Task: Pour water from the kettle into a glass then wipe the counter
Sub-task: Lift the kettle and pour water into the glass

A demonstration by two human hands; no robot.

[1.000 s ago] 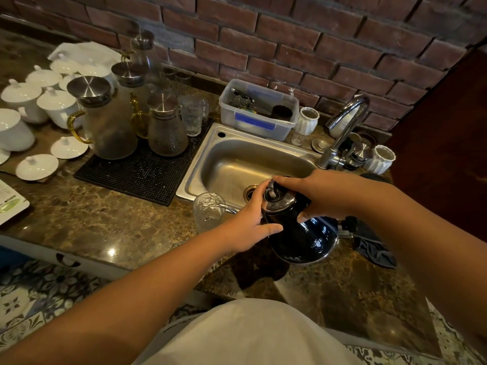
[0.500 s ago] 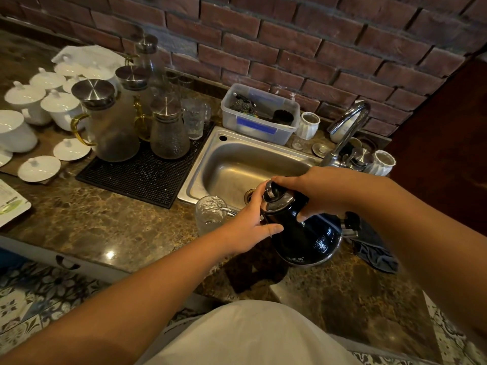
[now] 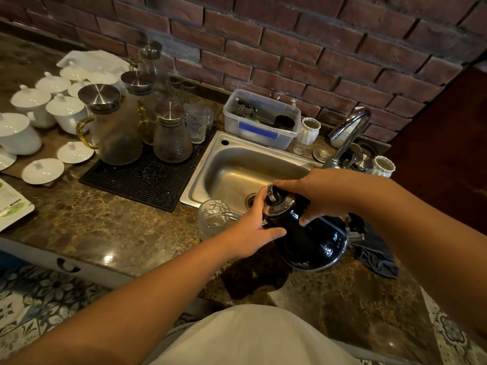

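Marble counter [image 3: 110,227]: both hands [image 3: 250,233] tilt kettle [image 3: 305,233] toward glass [image 3: 212,218].

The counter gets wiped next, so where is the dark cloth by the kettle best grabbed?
Pinch the dark cloth at its bunched front folds, from above and the right. It lies crumpled right of the black kettle, its left edge tucked behind the kettle, so the raised creases are the free part.

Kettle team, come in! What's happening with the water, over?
Both hands on tilted black kettle: left hand steadies, right hand grips top. Spout over clear patterned glass. Nothing in the way.
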